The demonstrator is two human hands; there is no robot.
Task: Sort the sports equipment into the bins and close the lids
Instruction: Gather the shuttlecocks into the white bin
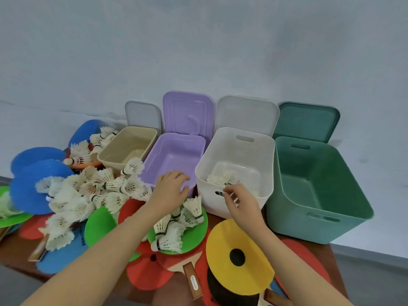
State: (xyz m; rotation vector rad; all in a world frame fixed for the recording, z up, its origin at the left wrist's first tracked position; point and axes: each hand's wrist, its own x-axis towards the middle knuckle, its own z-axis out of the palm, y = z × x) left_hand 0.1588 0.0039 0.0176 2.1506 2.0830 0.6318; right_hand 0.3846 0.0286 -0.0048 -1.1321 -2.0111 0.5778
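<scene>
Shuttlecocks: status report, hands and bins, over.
Right hand pinching a shuttlecock at the white bin rim. Left hand open on the purple bin rim. All four lids up. Big shuttlecock pile unsorted.

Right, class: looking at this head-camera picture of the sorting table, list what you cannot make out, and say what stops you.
- Right hand: its curled fingers hide what it pinches over the white bin.
- Left hand: seen from behind; anything under its fingers is hidden.
- Beige bin: its floor is blurred.
- Paddle with the wooden handle: its label is too small to read.
- Far-left green disc: cut off by the frame edge.
</scene>
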